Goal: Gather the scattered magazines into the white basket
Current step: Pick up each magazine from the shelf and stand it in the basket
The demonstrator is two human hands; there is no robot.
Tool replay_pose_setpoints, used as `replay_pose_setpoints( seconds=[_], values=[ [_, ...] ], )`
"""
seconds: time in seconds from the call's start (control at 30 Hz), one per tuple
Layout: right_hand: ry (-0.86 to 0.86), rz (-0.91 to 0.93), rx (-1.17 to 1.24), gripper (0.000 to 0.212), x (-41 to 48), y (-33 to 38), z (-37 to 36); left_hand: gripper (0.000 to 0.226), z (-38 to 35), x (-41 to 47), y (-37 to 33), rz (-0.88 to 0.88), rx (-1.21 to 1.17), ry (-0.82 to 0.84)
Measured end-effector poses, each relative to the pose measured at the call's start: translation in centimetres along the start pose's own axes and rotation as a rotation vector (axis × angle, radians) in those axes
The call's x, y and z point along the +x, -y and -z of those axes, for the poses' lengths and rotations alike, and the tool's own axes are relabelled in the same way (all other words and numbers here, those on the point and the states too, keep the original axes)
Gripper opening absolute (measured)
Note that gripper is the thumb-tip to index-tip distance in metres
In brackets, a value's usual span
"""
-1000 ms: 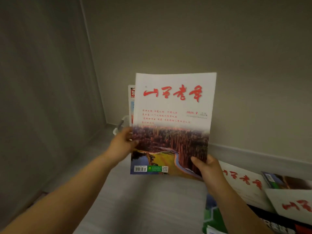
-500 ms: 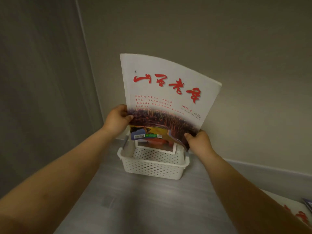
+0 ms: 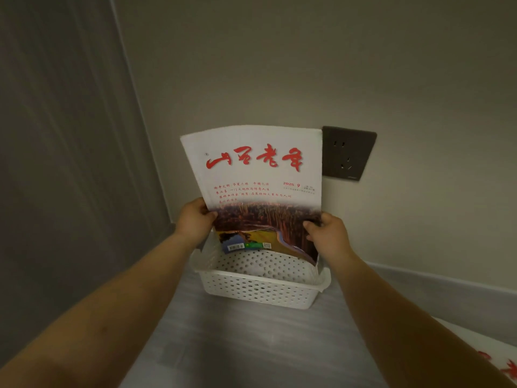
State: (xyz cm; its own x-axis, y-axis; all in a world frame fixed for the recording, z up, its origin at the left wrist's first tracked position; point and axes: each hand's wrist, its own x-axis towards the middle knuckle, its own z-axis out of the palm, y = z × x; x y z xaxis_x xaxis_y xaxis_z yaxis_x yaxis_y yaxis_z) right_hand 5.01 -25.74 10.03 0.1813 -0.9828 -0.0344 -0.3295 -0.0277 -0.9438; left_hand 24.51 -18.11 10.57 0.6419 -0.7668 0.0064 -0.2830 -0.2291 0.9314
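A magazine (image 3: 257, 175) with a white cover, red calligraphy and a landscape photo stands upright, its lower edge inside the white perforated basket (image 3: 260, 289). My left hand (image 3: 194, 219) grips its left edge and my right hand (image 3: 326, 232) grips its right edge. The stack looks like more than one magazine, but I cannot tell how many. The basket sits on the grey floor in the corner, close to the wall. Another magazine (image 3: 500, 365) with red lettering lies at the bottom right edge, partly cut off.
A dark wall socket (image 3: 348, 152) is on the beige wall just right of the magazine's top. A grey panel wall (image 3: 70, 163) runs along the left. A pale skirting board (image 3: 433, 284) lines the wall's foot. Grey floor (image 3: 251, 345) spreads in front of the basket.
The magazine has dropped from above the basket down into it, and it has straightened. My view has tilted, showing the wall socket. Both hands keep their grip.
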Motion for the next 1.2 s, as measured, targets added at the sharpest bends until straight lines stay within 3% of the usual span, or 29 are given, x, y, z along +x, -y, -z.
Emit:
replay_pose_setpoints(
  seconds=[0.43, 0.63, 0.77, 0.93, 1.2],
  values=[
    [-0.074, -0.001, 0.001, 0.030, 2.0, -1.1, -1.2, 0.026, -0.4, 2.6, 0.2, -0.030, 0.090, 0.008],
    [-0.182, 0.037, -0.028, 0.026, 2.8, -1.8, -0.8, 0.032, -1.2, 3.5, 0.0, -0.073, 0.215, -0.093],
    [-0.183, 0.009, 0.036, 0.042, 2.9, -2.4, -0.5, 0.031, -2.0, 4.0, 0.0, -0.063, 0.330, -0.034],
    [-0.108, 0.046, -0.040, 0.028, 3.2, -2.6, -0.5, 0.034, -2.3, 5.0, -0.2, 0.023, 0.348, 0.061],
    [-0.099, 0.039, -0.113, 0.028, 4.1, -2.7, -1.1, 0.039, -2.2, 5.6, 0.8, 0.010, 0.462, 0.088]
  ],
)
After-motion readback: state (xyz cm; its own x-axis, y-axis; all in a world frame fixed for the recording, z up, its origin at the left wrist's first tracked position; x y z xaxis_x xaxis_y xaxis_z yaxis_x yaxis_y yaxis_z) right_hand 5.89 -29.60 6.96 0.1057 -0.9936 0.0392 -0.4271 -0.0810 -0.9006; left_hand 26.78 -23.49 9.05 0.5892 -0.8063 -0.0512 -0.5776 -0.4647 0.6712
